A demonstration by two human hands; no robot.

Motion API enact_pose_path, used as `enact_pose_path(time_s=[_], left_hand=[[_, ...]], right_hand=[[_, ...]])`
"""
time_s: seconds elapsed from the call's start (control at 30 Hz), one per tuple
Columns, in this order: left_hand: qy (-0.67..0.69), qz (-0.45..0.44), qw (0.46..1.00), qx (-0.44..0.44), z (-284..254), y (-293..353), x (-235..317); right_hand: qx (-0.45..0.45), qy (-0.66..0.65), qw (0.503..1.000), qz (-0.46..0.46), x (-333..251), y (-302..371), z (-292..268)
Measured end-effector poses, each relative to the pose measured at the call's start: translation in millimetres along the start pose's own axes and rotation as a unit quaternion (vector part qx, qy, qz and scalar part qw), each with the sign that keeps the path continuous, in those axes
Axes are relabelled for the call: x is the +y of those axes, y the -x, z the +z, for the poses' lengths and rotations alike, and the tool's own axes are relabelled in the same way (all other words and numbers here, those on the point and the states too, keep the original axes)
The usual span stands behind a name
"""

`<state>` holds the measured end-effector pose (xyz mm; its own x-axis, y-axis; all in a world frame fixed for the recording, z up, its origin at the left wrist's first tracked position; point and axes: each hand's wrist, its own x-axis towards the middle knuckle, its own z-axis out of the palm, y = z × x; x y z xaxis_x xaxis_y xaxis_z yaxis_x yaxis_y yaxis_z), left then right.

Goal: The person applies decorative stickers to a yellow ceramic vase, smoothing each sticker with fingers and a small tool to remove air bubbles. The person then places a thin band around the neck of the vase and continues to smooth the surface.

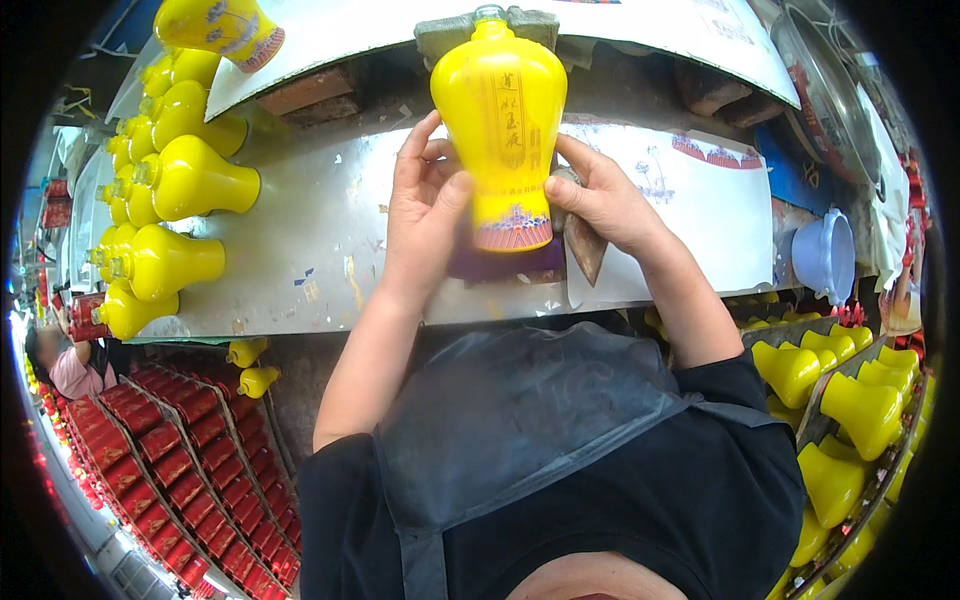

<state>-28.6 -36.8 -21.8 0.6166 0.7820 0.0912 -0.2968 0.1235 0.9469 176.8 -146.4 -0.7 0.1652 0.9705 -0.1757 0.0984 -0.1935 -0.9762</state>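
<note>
Because one bottle (500, 90) is all shine, a slip is looking possible

While the bottle is sitting upper centre of the frame, neck pointing up the picture, both hands are gripping its narrow lower half. The left hand (422, 205) is cupping it from the left, thumb lying toward the side and fingers curling loosely; I can't tell how many are actually pressing. The right hand (615, 205) is pinching near the waist, thumb in front, index finger reaching up the side, the rest hiding from view.

Up top, the neck is overlapping a grey pad (437, 40), and I can't tell if they're touching.

What's bugging me: the wide shoulder is bulging above the grip, so if either thumb is easing off, the whole thing could be tipping. Also, if the pattern near the base is drying (can't tell), a sliding fingertip could be smearing it. A brown pointy thing (584, 250) is poking out under the right hand, over the white sheet (700, 245), and a careless turn could be scratching the glaze on it. Over at left, spare bottles (205, 178) are crowding the bench (315, 235), so a wide left elbow could be toppling some.
</note>
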Motion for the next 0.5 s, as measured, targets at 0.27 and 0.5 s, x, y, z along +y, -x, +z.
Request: enact_pose_path(time_s=[0.27, 0.5], left_hand=[[-0.022, -0.013, 1.0, 0.013, 6, 4, 6], [-0.006, -0.039, 0.999, 0.002, 2, 4, 7]], right_hand=[[0.066, -0.155, 0.985, -0.023, -25, 5, -17], [0.243, 0.014, 0.949, -0.203, -12, 2, 10]])
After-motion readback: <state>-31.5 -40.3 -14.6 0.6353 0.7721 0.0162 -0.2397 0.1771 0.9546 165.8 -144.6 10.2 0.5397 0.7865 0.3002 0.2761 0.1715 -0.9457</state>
